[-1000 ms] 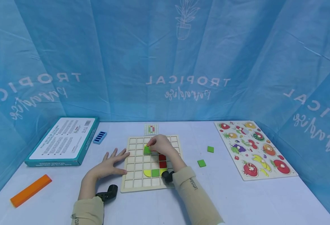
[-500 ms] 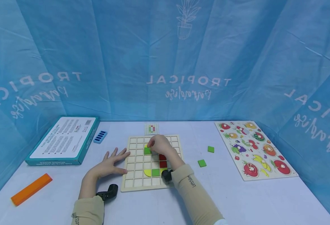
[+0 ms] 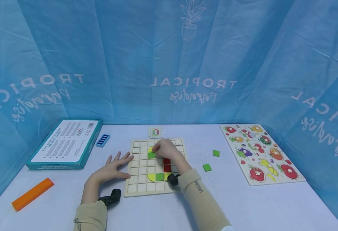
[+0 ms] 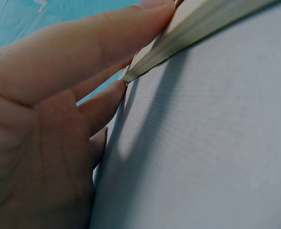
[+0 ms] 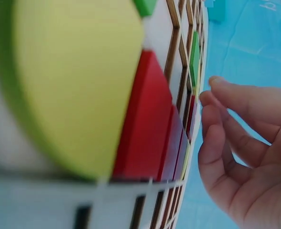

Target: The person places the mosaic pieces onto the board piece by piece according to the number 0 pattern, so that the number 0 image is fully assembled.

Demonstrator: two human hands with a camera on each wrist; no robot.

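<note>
My left hand point(image 3: 109, 168) rests with spread fingers at the left edge of the wooden grid board point(image 3: 134, 189); in the left wrist view, its fingertips touch the board's side. Over the board's upper middle, my right hand point(image 3: 169, 151) has curled fingers, tips close together beside a green square tile point(image 3: 151, 155) lying in a cell. A yellow rounded tile point(image 3: 150, 149) shows partly behind that one. In the right wrist view no piece is visible between the right fingers point(image 5: 219, 83). Red tiles point(image 3: 167, 168), another yellow tile point(image 3: 151, 177) and a second green tile point(image 3: 159, 177) sit lower on the grid.
A pattern card point(image 3: 155, 132) lies behind the board. Two loose green tiles point(image 3: 207, 167) are to its right, with a fruit puzzle board point(image 3: 252, 179) farther over. At left are a teal box point(image 3: 62, 144), a blue slotted piece point(image 3: 103, 140) and an orange bar point(image 3: 32, 194).
The right hand has shifted slightly right, and the green tile beside its fingertips shows more fully, flat in its cell. The left hand has kept its place.
</note>
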